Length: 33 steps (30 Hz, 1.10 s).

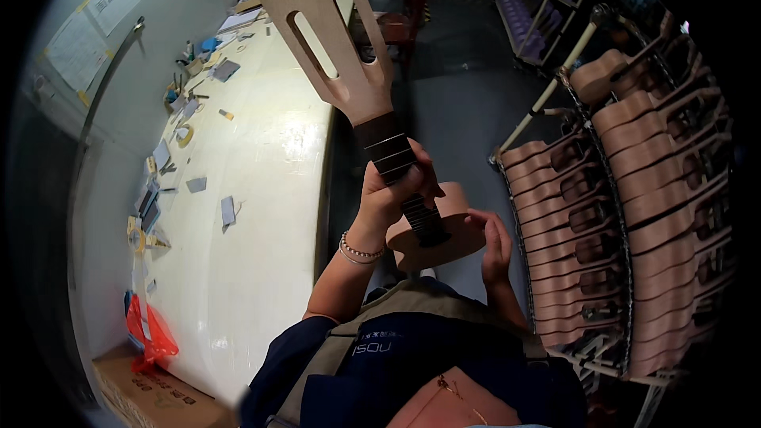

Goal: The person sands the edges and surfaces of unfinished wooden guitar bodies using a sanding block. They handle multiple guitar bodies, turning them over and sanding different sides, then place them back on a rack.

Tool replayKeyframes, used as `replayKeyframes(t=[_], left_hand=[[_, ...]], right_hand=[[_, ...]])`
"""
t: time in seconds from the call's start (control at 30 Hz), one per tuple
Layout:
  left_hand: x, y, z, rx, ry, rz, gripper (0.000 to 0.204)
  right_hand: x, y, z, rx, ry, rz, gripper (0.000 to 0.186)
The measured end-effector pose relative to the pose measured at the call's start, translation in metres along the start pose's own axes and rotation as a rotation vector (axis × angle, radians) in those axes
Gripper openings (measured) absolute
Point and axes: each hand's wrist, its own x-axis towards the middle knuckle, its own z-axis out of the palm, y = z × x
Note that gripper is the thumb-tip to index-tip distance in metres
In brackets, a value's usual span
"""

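An unvarnished wooden ukulele (372, 99) is held up in front of me, its slotted headstock pointing up and away, its body down near my waist. My left hand (396, 186) is wrapped round the dark fretted neck, below the headstock. Beads and a thin bangle circle that wrist. Against the right side of the pale body my right hand (495, 244) rests with fingers stretched out, touching the edge. No strings show on the instrument. Part of its neck is hidden behind my left fingers.
On my left runs a long pale workbench (261, 261) with sanding pads, tape rolls and small tools along the wall. A red plastic bag (154, 337) hangs by a cardboard box (158, 392). To my right, a rack (626, 269) carries rows of wooden ukuleles. A chair (400, 28) stands farther off.
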Motion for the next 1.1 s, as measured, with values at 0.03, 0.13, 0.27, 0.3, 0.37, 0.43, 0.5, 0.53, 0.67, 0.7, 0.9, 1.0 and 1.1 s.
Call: replayKeyframes(t=[0.03, 0.13, 0.27, 0.3, 0.37, 0.43, 0.5, 0.53, 0.67, 0.7, 0.9, 1.0, 1.1], left_hand=[[0.004, -0.005, 0.003, -0.032, -0.022, -0.014, 0.016], [0.000, -0.020, 0.008, -0.139, -0.069, -0.049, 0.018], [0.004, -0.050, 0.029, 0.504, -0.358, 0.016, 0.031], [-0.003, -0.052, 0.043, 0.546, -0.375, -0.144, 0.039], [-0.004, -0.059, 0.043, 0.912, -0.629, -0.218, 0.043], [0.001, -0.062, 0.049, 1.307, -0.710, -0.064, 0.044], [0.004, -0.057, 0.055, 1.274, -0.603, -0.133, 0.040], [0.005, -0.057, 0.050, 1.257, -0.541, -0.169, 0.037], [0.012, -0.064, 0.034, 1.173, -0.337, -0.216, 0.028], [0.015, -0.066, 0.028, 1.161, -0.303, -0.227, 0.027], [0.038, -0.086, 0.003, 1.183, -0.056, -0.221, 0.019], [0.054, -0.099, -0.009, 1.289, 0.054, -0.229, 0.019], [0.074, -0.128, -0.024, 1.179, 0.206, -0.207, 0.019]], right_hand=[[-0.005, -0.007, -0.005, -0.050, 0.031, -0.016, 0.031], [-0.006, -0.030, -0.003, -0.595, 0.060, -0.320, 0.036], [0.003, -0.034, 0.007, -0.613, -0.107, -0.180, 0.059], [0.002, -0.021, 0.003, -0.388, -0.094, -0.168, 0.061], [-0.010, 0.010, -0.005, -0.120, -0.024, -0.075, 0.059], [-0.020, 0.032, -0.012, -0.019, 0.090, 0.065, 0.047], [-0.020, 0.032, -0.023, 0.065, 0.253, 0.129, 0.034], [-0.016, 0.028, -0.030, 0.103, 0.344, 0.144, 0.028], [0.038, -0.001, -0.084, 0.310, 0.193, -0.099, 0.016], [0.051, -0.008, -0.093, 0.274, 0.176, -0.145, 0.017], [0.147, -0.023, -0.122, 0.343, 0.492, -0.384, 0.033], [0.227, -0.010, -0.186, 0.257, 0.508, -0.480, 0.037], [0.304, 0.005, -0.261, -0.018, 0.522, -0.484, 0.046]])
